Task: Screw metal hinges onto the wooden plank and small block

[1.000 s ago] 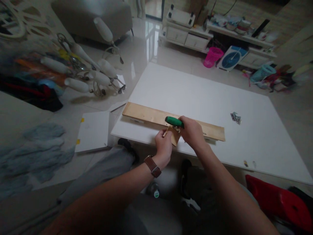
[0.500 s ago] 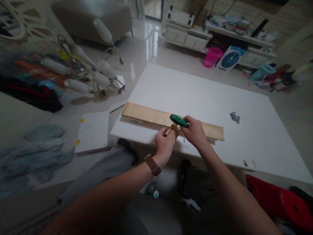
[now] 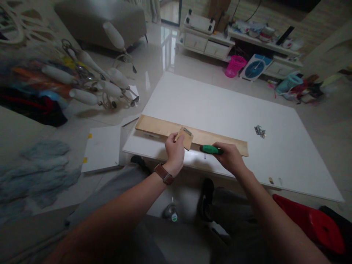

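Green tool handle (image 3: pixel 211 149) gripped in right hand (image 3: pixel 228 157), long axis left-right, black end pointing left, by wooden plank's near edge. Left hand (image 3: pixel 175 149) pinches small wooden block (image 3: pixel 188 141) over wooden plank (image 3: pixel 156 125); metal plate (image 3: pixel 187 131) at block's far end.

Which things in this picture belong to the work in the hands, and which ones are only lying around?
Belong to the work, by their place:
- wood block in the left hand
- green-handled tool in the right hand
- long board
- white panel under it
- probably the metal pieces

Seemingly just around:
- pink basket
- fan
- lamp
- teal basket
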Available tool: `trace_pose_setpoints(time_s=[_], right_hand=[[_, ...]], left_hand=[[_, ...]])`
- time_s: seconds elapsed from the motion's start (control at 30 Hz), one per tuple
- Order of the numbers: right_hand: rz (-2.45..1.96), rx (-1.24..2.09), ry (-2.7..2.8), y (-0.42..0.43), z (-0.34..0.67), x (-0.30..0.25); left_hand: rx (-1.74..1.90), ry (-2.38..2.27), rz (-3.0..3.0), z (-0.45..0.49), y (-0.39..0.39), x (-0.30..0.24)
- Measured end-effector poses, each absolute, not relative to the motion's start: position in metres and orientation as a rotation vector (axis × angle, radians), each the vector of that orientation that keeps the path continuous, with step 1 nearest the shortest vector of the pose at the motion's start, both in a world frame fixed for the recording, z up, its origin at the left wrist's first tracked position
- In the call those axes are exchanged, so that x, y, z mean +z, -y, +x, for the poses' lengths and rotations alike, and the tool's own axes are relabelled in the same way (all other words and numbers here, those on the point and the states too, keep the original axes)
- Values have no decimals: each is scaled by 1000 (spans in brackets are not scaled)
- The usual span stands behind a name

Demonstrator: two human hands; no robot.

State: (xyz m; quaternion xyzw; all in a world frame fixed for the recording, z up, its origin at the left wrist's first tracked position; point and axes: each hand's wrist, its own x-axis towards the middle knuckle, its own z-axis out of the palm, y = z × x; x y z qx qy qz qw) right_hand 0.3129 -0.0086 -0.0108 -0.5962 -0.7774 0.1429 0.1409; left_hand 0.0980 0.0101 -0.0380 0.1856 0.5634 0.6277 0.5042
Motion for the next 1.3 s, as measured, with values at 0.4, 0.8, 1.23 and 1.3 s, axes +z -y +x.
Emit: trace_pose_setpoints(time_s=[0.4,0.8,1.23,1.3], right_hand=[[-1894,237,2641,40,357,-74],[-1852,358,2405,35,357,-70],[-1728,682,1512,27,314,-3],[-1701,689,1485,25,309,1]], left_hand=[[1566,-1319,477,89,-37,-37],[1466,-1291,510,103,-39,-53],[946,-1121,983,95,-44,-15],[849,-1016,1043,97,-43,-10]])
